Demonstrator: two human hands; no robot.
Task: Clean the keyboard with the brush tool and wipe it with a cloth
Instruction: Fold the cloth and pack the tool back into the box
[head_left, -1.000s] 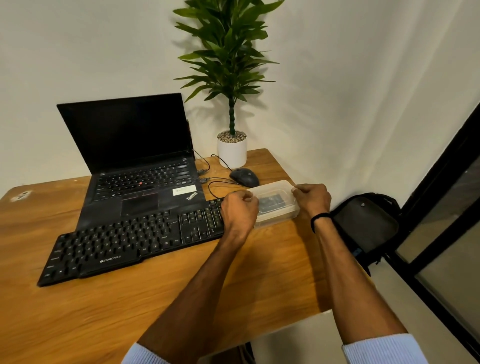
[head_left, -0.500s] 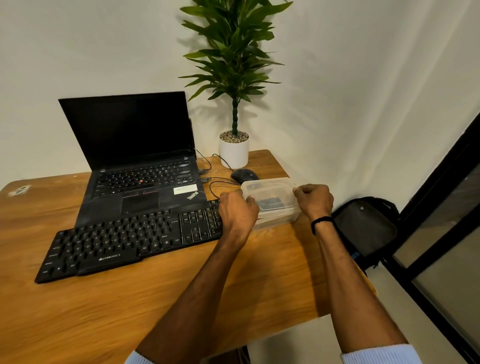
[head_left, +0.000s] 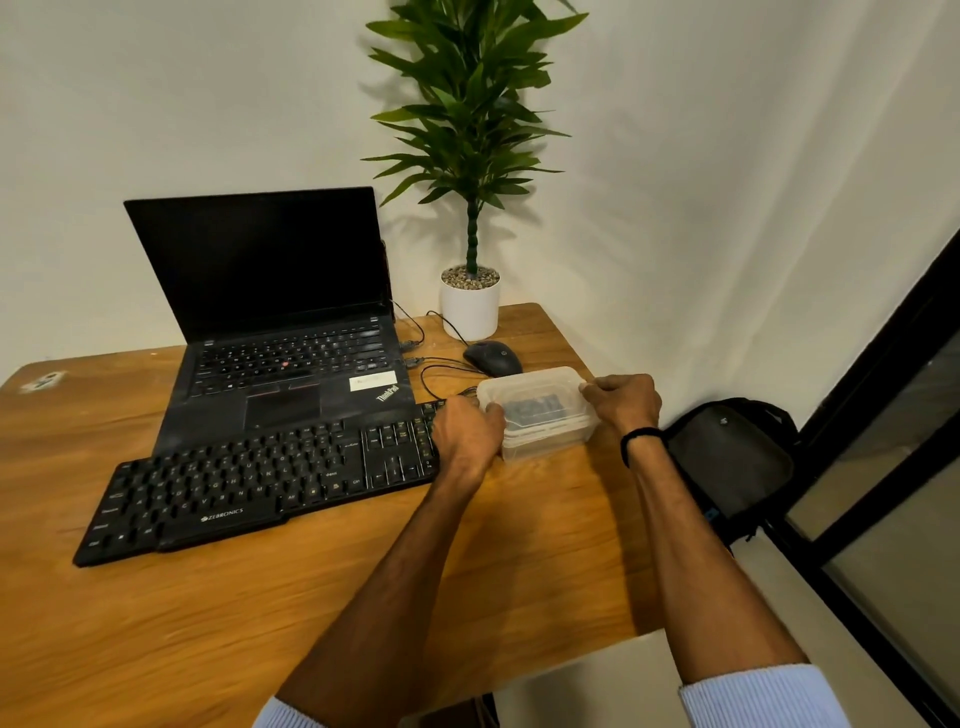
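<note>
while our left hand (head_left: 467, 441) curls round the left end of the clear plastic container (head_left: 545, 434) and our right hand (head_left: 623, 402) pinches its right rim, the box sits on the tabletop (head_left: 208, 623) just beside the right end of the keyboard (head_left: 260, 483). the keyboard lies to our left, long axis running left to right, so the left hand, over its number pad, is nearer. a dark object (head_left: 535, 404) shows through the plastic; brush or cloth, we cannot tell, and we judge opening comes first.
</note>
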